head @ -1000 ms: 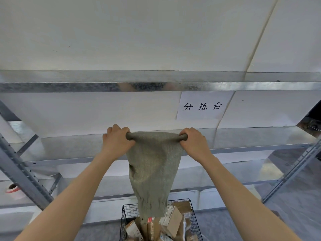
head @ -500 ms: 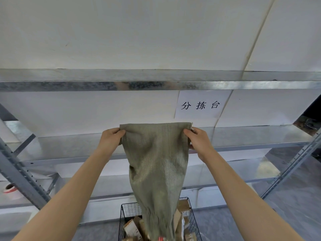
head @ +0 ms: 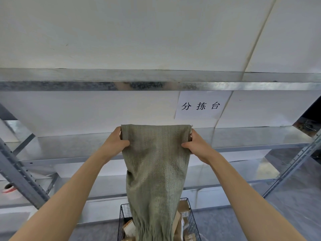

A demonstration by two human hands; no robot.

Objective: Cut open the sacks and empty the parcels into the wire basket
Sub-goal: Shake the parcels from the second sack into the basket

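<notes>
A grey-green woven sack point(head: 156, 164) hangs limp and flat in front of me, its upper edge held up at shelf height. My left hand point(head: 115, 142) pinches its top left corner, thumb on the near face. My right hand point(head: 195, 145) pinches the top right corner the same way. The sack's lower end drops into a black wire basket point(head: 192, 221) at the bottom of the view. Cardboard parcels point(head: 182, 208) lie in the basket, partly hidden behind the sack.
A galvanised metal shelving rack point(head: 156, 85) spans the wall behind the sack, with slanted uprights at left and right. A paper sign with characters point(head: 199, 106) is stuck to the white wall. A roll of red-and-white tape point(head: 8, 187) lies on the left shelf.
The bunched top of the sack has been spread out flat between both hands. The sack now hangs longer and hides more of the parcels in the basket.
</notes>
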